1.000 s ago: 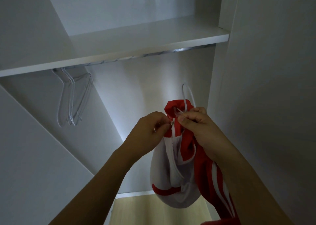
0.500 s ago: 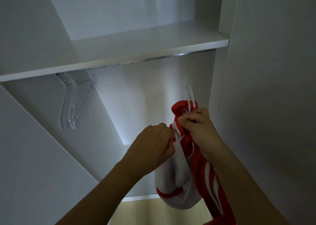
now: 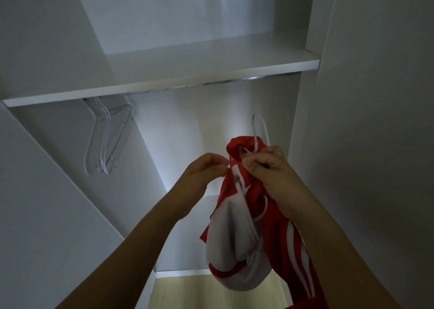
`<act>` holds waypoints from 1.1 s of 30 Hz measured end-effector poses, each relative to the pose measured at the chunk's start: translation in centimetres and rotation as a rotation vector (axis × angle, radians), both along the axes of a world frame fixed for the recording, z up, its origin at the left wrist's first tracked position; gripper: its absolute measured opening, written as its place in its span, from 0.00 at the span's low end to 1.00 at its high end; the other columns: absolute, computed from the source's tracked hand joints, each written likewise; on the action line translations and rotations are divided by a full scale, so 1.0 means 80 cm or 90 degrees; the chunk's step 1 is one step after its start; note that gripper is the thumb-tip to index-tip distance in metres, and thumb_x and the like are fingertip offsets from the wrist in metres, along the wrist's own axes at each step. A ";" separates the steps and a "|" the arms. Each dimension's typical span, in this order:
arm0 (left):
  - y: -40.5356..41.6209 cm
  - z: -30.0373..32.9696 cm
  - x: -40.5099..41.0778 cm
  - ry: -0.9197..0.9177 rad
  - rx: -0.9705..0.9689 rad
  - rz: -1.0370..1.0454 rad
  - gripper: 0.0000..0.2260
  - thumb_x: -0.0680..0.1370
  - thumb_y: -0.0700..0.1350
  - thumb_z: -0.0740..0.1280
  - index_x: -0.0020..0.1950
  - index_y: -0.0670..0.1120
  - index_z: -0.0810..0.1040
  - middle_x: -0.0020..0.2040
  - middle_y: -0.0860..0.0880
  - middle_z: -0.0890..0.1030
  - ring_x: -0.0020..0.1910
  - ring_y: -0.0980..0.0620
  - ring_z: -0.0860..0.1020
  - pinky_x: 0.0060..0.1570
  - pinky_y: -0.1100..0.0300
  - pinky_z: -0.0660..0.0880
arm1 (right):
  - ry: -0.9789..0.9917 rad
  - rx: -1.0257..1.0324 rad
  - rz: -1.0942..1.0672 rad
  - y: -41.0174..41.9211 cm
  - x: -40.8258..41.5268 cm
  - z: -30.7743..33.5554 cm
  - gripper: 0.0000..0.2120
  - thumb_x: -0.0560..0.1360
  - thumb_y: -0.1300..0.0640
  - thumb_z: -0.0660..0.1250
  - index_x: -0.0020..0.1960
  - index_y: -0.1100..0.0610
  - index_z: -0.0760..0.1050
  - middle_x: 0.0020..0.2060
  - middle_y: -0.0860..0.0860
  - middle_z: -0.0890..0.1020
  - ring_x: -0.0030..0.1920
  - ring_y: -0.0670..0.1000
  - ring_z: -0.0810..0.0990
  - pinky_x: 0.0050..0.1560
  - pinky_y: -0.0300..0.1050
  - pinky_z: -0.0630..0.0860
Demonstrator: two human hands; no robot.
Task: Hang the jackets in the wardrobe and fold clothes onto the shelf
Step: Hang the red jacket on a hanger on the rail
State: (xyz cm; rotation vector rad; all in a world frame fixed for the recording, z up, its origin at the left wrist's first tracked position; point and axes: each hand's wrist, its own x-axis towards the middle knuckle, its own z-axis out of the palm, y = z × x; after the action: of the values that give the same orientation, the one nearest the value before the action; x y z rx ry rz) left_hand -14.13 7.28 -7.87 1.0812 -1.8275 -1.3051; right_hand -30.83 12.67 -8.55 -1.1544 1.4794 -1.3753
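A red and white zip jacket [image 3: 234, 243] hangs bunched on a white hanger, in front of the lit wardrobe opening. The hanger's hook [image 3: 258, 130] sticks up out of the red collar, below the metal rail [image 3: 211, 83]. My right hand [image 3: 270, 174] grips the collar together with the hanger's neck. My left hand [image 3: 206, 170] is at the collar's left edge, its fingertips pinching the fabric just above the zip pull [image 3: 236, 180], which hangs free. The white shelf [image 3: 187, 73] lies above the rail.
Several clear bare hangers [image 3: 108, 139] hang on the rail at the left. The wardrobe's white side wall [image 3: 364, 144] stands close on the right, and a panel [image 3: 47, 203] on the left. Pale wood floor [image 3: 187, 292] shows below.
My left hand has come off the zip pull and moved up to the collar edge. The jacket and hanger sit slightly higher; the right hand's grip is unchanged.
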 end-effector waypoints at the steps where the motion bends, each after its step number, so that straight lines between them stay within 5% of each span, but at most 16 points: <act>1: -0.002 0.005 -0.002 -0.005 0.009 -0.016 0.08 0.82 0.41 0.61 0.50 0.45 0.80 0.44 0.52 0.83 0.45 0.58 0.81 0.43 0.73 0.74 | 0.011 -0.002 0.002 -0.001 0.001 0.000 0.05 0.78 0.55 0.66 0.45 0.49 0.80 0.57 0.48 0.69 0.58 0.50 0.75 0.64 0.51 0.75; 4: -0.004 0.017 -0.002 -0.028 0.020 -0.048 0.10 0.81 0.44 0.63 0.43 0.48 0.81 0.37 0.56 0.83 0.39 0.59 0.82 0.40 0.71 0.75 | 0.017 -0.007 0.003 -0.003 0.001 -0.003 0.06 0.77 0.55 0.68 0.44 0.47 0.81 0.57 0.46 0.68 0.58 0.47 0.74 0.64 0.43 0.74; 12: -0.007 0.009 -0.002 -0.057 -0.023 0.028 0.10 0.81 0.45 0.64 0.43 0.50 0.82 0.40 0.51 0.84 0.42 0.53 0.82 0.42 0.66 0.79 | 0.013 0.024 -0.027 0.008 -0.003 -0.036 0.06 0.73 0.49 0.72 0.37 0.45 0.79 0.52 0.43 0.67 0.54 0.43 0.73 0.51 0.30 0.67; 22: -0.003 -0.004 -0.013 -0.006 -0.012 0.069 0.09 0.82 0.46 0.62 0.45 0.51 0.80 0.42 0.51 0.83 0.42 0.54 0.82 0.39 0.69 0.78 | 0.137 0.028 0.038 0.005 -0.002 -0.052 0.04 0.74 0.45 0.69 0.45 0.38 0.74 0.52 0.38 0.62 0.51 0.35 0.68 0.49 0.26 0.63; 28: -0.005 -0.011 -0.017 0.003 0.048 0.094 0.11 0.82 0.46 0.62 0.46 0.48 0.82 0.42 0.49 0.84 0.44 0.49 0.82 0.46 0.60 0.80 | 0.187 -0.019 0.020 0.002 0.002 -0.054 0.07 0.75 0.48 0.69 0.42 0.39 0.72 0.51 0.37 0.63 0.50 0.33 0.69 0.44 0.20 0.65; 33: -0.008 -0.009 -0.020 -0.007 0.155 0.137 0.11 0.77 0.53 0.68 0.45 0.47 0.84 0.42 0.48 0.86 0.44 0.48 0.84 0.46 0.56 0.79 | 0.175 -0.039 0.100 0.005 -0.001 -0.054 0.06 0.76 0.53 0.70 0.41 0.47 0.75 0.50 0.42 0.65 0.51 0.32 0.70 0.53 0.24 0.68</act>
State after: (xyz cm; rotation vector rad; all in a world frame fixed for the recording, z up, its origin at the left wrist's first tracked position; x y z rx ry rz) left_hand -15.73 6.68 -8.56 1.3745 -1.5376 -1.4180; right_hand -30.93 13.08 -12.84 -1.5140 1.5052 -1.1974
